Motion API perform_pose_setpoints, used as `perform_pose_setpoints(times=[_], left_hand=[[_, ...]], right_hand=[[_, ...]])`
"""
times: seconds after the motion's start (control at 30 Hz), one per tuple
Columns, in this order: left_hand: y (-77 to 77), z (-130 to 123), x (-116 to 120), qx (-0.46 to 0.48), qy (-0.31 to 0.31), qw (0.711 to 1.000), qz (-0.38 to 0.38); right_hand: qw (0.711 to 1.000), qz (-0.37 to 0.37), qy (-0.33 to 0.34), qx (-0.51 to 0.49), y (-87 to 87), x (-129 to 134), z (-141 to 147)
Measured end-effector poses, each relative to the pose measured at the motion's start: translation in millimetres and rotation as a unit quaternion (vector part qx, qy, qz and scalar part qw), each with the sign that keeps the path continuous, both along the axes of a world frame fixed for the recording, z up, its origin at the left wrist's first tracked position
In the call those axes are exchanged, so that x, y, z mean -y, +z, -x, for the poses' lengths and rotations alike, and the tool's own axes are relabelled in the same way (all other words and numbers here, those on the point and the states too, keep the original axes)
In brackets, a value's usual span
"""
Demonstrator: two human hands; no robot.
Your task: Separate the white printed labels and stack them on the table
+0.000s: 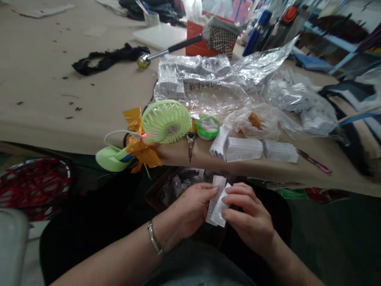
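Observation:
Above my lap, in front of the table's edge, two printed white paper labels (214, 202) overlap at a slight angle. My left hand (195, 206), with a bracelet at the wrist, pinches them between thumb and fingers. The fingertips of my right hand (250, 214) close on the right-hand label. Near the table edge lie stacks of similar printed labels (244, 149), with another stack (280, 151) to their right. A green round tin (208, 127) with white contents sits left of the stacks.
A green fan (166, 121) taped with orange tape overhangs the table (38, 103) edge. Beside it lies a pointed tool (190, 147). Plastic-wrapped bundles (205, 85) lie behind, purple snips (314, 161) at right. An open box of paper scraps (178, 184) is below.

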State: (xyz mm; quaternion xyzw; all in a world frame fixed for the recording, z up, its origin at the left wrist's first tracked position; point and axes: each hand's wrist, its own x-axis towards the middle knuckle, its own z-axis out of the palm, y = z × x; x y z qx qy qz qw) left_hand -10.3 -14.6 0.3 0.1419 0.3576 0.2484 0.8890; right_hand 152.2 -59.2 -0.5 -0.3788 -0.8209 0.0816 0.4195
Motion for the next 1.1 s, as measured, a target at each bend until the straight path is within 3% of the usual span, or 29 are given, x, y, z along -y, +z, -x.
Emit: perform_pose_setpoints(times=[0.1, 0.23, 0.8, 1.0, 1.1], left_hand=[[0.7, 4, 1, 0.003, 0.026, 1.000, 0.010], [-0.1, 10, 1, 0.013, 0.040, 0.999, 0.017], [-8.8, 14, 2, 0.057, 0.042, 0.997, 0.032], [-13.1, 16, 5, 0.056, 0.032, 0.998, 0.022], [-11.5, 20, 4, 0.047, -0.007, 0.999, 0.001]], right_hand=[[1.000, -0.011, 0.020, 0.010, -11.8, -4, 16], [0.999, -0.010, 0.034, 0.015, -21.7, -12, 16], [0.994, 0.023, 0.091, 0.051, -21.8, -19, 14], [0.995, 0.064, 0.078, -0.004, -18.6, -12, 12], [0.987, 0.103, 0.009, -0.121, -22.4, -10, 8]])
